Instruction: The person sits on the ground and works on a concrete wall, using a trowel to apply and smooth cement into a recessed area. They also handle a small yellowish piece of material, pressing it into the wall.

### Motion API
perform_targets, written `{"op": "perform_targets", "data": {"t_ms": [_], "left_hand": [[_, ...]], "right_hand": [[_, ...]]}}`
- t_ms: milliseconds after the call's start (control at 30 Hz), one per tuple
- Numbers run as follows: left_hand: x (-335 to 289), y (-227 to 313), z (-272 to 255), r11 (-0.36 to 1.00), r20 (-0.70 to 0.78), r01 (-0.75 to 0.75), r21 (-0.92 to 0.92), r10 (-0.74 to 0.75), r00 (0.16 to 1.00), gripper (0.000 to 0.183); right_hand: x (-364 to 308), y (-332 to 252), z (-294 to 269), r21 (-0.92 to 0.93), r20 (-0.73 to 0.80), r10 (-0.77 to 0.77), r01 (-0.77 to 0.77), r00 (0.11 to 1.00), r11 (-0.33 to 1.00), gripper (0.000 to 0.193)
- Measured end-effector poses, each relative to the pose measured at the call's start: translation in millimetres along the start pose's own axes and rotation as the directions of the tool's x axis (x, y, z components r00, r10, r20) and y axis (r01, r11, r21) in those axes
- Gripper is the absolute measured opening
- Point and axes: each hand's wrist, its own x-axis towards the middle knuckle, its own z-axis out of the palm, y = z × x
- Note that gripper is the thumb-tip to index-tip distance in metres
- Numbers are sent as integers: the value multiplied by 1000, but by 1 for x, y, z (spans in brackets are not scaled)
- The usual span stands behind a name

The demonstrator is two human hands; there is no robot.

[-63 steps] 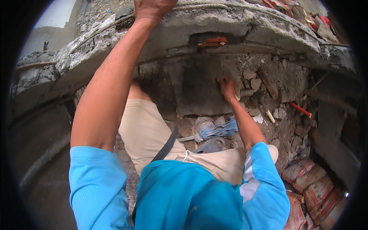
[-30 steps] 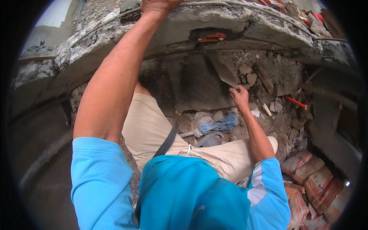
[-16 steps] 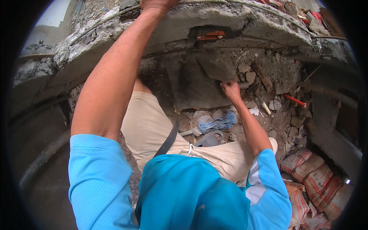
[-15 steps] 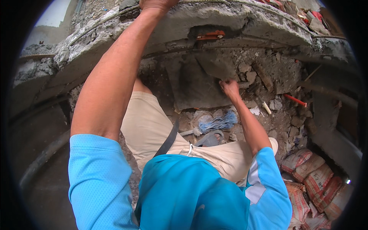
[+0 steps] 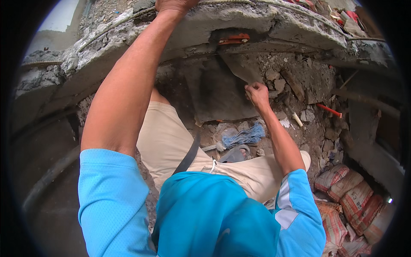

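My right hand [image 5: 257,92] is closed in a pinch at the corner of a thin grey sheet [image 5: 240,68], which slants up under the concrete beam. Below that sheet lies a darker flat panel [image 5: 218,100] on the rubble; whether the two are one piece I cannot tell. My left hand [image 5: 176,4] reaches to the top of the broken concrete beam [image 5: 192,34], next to a rebar [image 5: 141,15]. Its fingers are cut off by the upper edge of the picture. A bundle of blue strands [image 5: 244,135] lies close to my sandalled foot [image 5: 235,154].
Broken stones [image 5: 278,83] and a wooden piece [image 5: 293,85] lie beyond my right hand. To the right are a red rod [image 5: 329,111] and a short pale tube [image 5: 297,120]. Stacked filled sacks [image 5: 355,197] stand at the lower right. An orange-red piece [image 5: 234,39] sits in a beam hollow.
My right hand has risen slightly with the sheet's corner, and the grey sheet shows narrower, tilted further, with more dark panel visible beneath. My left hand stays in place.
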Motion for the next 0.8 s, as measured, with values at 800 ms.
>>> {"op": "perform_targets", "data": {"t_ms": [800], "left_hand": [[1, -8, 0, 998, 36, -15, -57, 17, 999, 42]], "right_hand": [[-100, 104, -102, -495, 197, -152, 232, 969, 837, 33]]}}
